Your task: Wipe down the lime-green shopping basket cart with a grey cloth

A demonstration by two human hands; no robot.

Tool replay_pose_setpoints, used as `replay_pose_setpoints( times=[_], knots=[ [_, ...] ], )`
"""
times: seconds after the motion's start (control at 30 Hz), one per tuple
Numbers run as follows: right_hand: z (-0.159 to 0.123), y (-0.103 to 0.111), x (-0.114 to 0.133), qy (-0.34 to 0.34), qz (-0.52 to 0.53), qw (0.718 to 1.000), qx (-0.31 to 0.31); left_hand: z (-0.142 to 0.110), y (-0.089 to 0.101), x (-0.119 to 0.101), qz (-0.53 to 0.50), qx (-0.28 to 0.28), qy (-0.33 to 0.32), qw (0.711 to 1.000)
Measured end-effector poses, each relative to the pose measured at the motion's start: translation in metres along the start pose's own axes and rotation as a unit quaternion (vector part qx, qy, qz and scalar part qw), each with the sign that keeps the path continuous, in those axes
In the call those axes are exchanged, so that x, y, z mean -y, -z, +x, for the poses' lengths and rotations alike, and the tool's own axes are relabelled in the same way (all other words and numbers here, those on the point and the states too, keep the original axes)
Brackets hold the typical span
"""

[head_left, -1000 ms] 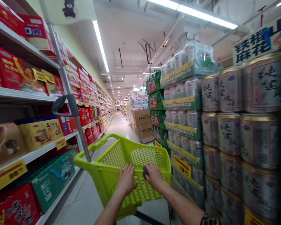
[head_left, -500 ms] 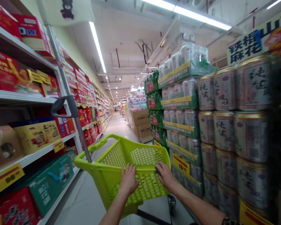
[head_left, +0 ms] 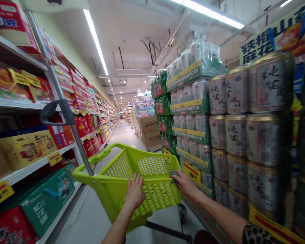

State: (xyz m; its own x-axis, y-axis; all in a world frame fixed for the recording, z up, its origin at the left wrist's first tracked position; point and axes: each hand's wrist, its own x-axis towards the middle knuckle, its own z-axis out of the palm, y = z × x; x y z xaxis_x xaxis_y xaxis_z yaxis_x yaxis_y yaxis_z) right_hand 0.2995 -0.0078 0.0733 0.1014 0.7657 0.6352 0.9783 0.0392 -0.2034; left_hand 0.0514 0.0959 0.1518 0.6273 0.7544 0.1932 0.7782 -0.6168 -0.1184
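A lime-green shopping cart [head_left: 112,179] with perforated basket walls stands in front of me. My left hand [head_left: 135,194] lies on the near side of the basket, its fingers stretched out over the top rim. At the rim's right corner, my right hand [head_left: 188,185] has its fingers closed on a small grey cloth [head_left: 175,175], which touches the rim. Most of the cloth is hidden under the fingers. A metal pole [head_left: 53,81] with a dark grey loop handle [head_left: 57,113] rises from the cart's left end. The visible part of the basket's inside shows no goods.
Shelves with red gift boxes [head_left: 14,32] and a green box [head_left: 48,200] line the left. Stacked canned drinks [head_left: 235,132] rise close on the right, beside shrink-wrapped packs [head_left: 190,122]. Cardboard cartons [head_left: 149,134] stand farther along the aisle floor [head_left: 123,132].
My right hand has slid the grey cloth along the rim toward the right corner. My left hand has shifted slightly left and up in view. The whole scene has moved a little left.
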Motion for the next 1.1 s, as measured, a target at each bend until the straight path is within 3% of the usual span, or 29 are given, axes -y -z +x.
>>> replay_pose_setpoints(
  times=[0.07, 0.17, 0.37, 0.47, 0.63, 0.73, 0.83, 0.97, 1.03, 1.1],
  knots=[
    [-0.006, 0.000, -0.002, 0.003, 0.011, 1.000, -0.025, 0.000, -0.003, -0.001, 0.000, -0.009, 0.000, 1.000],
    [0.002, -0.006, 0.018, 0.023, 0.025, 0.999, -0.042, -0.002, -0.007, -0.003, 0.002, -0.025, -0.006, 1.000],
    [0.034, -0.023, 0.065, 0.110, -0.011, 0.994, 0.006, -0.006, -0.011, -0.004, -0.005, -0.038, -0.028, 0.999],
    [0.031, -0.021, 0.054, 0.125, -0.007, 0.992, 0.010, -0.009, -0.013, 0.000, -0.008, -0.039, -0.042, 0.998],
    [0.004, -0.004, 0.007, 0.082, 0.002, 0.997, -0.007, -0.020, -0.022, 0.007, -0.011, -0.085, -0.003, 0.996],
    [-0.002, -0.005, 0.002, 0.058, 0.003, 0.998, -0.034, -0.022, -0.027, 0.004, -0.023, -0.088, 0.014, 0.996],
    [0.011, -0.017, 0.023, 0.068, 0.010, 0.997, -0.042, -0.021, -0.026, -0.002, -0.036, -0.085, 0.028, 0.995],
    [0.043, -0.035, 0.072, 0.133, 0.052, 0.989, -0.022, -0.028, -0.022, -0.003, -0.068, -0.084, 0.016, 0.994],
    [0.058, -0.042, 0.098, 0.160, 0.088, 0.983, -0.024, -0.037, -0.025, 0.004, -0.104, -0.091, 0.011, 0.990],
    [0.073, -0.048, 0.124, 0.193, 0.123, 0.973, -0.031, -0.049, -0.032, 0.019, -0.157, -0.109, 0.066, 0.979]
  ],
)
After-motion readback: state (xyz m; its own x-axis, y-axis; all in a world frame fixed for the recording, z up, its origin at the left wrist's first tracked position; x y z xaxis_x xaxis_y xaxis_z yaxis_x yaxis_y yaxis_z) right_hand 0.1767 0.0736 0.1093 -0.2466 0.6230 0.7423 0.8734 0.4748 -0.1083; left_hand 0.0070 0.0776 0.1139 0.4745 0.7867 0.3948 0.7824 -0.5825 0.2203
